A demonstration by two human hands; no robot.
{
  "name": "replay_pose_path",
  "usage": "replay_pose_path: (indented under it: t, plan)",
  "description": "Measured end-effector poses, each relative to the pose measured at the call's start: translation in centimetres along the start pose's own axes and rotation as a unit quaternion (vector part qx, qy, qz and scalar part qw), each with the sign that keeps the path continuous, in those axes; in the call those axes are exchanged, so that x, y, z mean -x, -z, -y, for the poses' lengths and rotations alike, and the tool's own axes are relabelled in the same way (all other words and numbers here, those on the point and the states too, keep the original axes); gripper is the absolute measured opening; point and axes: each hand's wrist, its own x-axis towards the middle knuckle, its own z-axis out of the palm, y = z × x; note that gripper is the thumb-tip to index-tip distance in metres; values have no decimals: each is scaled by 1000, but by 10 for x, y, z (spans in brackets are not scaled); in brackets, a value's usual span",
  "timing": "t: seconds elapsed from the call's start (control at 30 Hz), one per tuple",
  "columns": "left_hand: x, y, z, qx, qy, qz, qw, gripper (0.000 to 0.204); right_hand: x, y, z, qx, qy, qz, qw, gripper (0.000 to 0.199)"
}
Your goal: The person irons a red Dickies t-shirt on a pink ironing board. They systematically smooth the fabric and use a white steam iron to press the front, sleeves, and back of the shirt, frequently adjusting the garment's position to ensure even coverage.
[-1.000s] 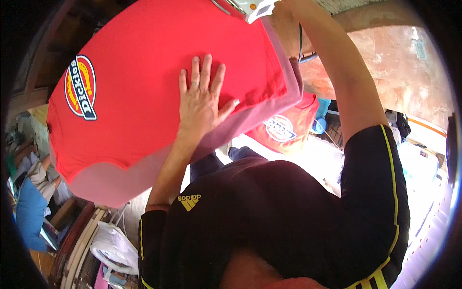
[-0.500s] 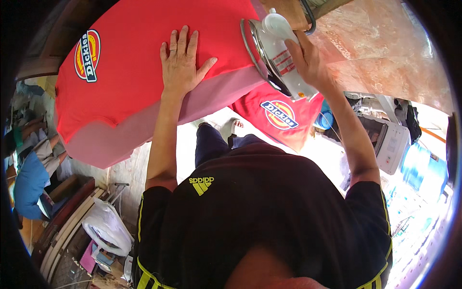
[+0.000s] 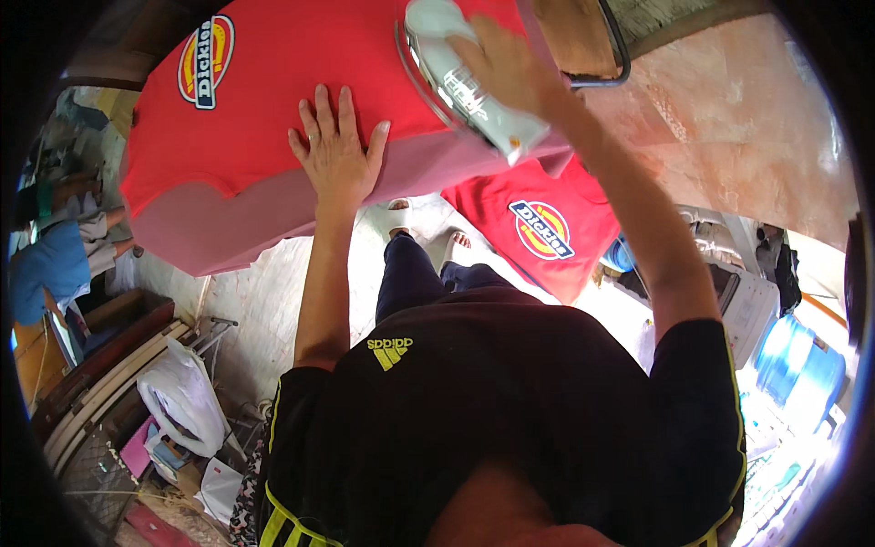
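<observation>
A red T-shirt [image 3: 273, 68] with a round printed emblem at its left lies spread over a padded ironing board [image 3: 210, 223] with a mauve cover. My left hand [image 3: 337, 159] rests flat on the shirt near the board's close edge, fingers spread. To its right, my right hand [image 3: 510, 68] is wrapped round the handle of a white and chrome clothes iron [image 3: 456, 87]. The iron stands on the right part of the shirt, slightly blurred; its soleplate is hidden. Below the board's right end hangs more red cloth [image 3: 570, 237] with the same emblem.
A dark metal bar [image 3: 624, 55] bends beside the board's far right end, before a pinkish marbled surface [image 3: 720, 137]. Blue water jugs [image 3: 802, 365] and a white appliance [image 3: 752, 305] stand at right. At lower left are a white plastic bag [image 3: 187, 397] and stacked boards; another person [image 3: 55, 264] is beyond.
The iron in my right hand has moved left and farther away across the shirt. My left hand stays flat on the cloth, and the whole view has shifted somewhat.
</observation>
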Motion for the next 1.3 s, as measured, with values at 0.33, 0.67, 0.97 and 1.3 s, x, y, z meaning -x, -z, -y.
replay_pose_path:
  t: [0.33, 0.67, 0.97, 1.3]
  plan:
    - [17, 22, 67, -19, 108, -18, 994, 72, -26, -31, 90, -214, -75, 5, 974, 32]
    - [-14, 58, 82, 49, 84, 64, 993, 69, -260, -67, 41, -22, -7, -83, 996, 44]
    - [-73, 16, 127, -4, 40, 16, 999, 75, -172, 7, 27, 43, -60, 34, 997, 47]
    - [-73, 16, 123, -4, 39, 30, 999, 77, -167, 54, -116, 125, -301, -132, 936, 41]
